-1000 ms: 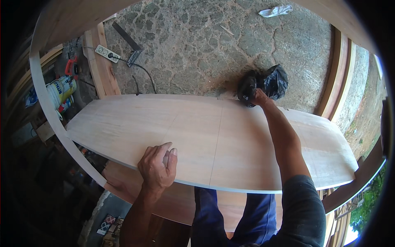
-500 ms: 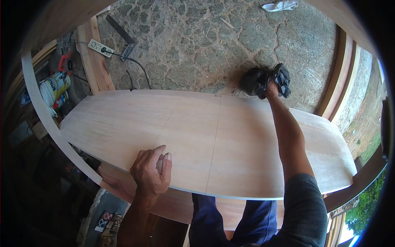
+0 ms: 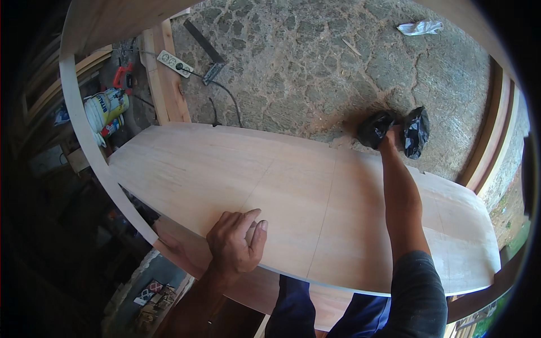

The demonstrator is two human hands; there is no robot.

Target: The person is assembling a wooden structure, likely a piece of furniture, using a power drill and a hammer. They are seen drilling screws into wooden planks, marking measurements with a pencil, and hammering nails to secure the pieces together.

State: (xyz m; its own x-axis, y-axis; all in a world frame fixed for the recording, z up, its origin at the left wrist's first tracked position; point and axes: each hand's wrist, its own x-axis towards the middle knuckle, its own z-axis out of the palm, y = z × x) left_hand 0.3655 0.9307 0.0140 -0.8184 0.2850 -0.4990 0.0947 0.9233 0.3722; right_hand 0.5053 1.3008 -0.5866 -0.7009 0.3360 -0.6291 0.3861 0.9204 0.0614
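A broad, pale wooden panel with curved edges lies across in front of me, with thin lines running over it. Over its near left part my left hand is loosely curled. Its thumb and forefinger stand apart, and nothing shows between them. Past the far edge, my right arm stretches to a black plastic bag just beyond the panel. My right hand is sunk among the bag's dark folds, which hide its fingers. What it may hold inside cannot be seen.
A power strip with a plugged cable and a dark metal square lie at the far left. Left of the panel are a white bucket and a red tool. A white wrapper lies on the rough stone floor.
The whole view has shifted, so the scene sits farther right and lower. The black bag's folds have spread apart around my right hand. My left hand keeps its curled pose over the panel.
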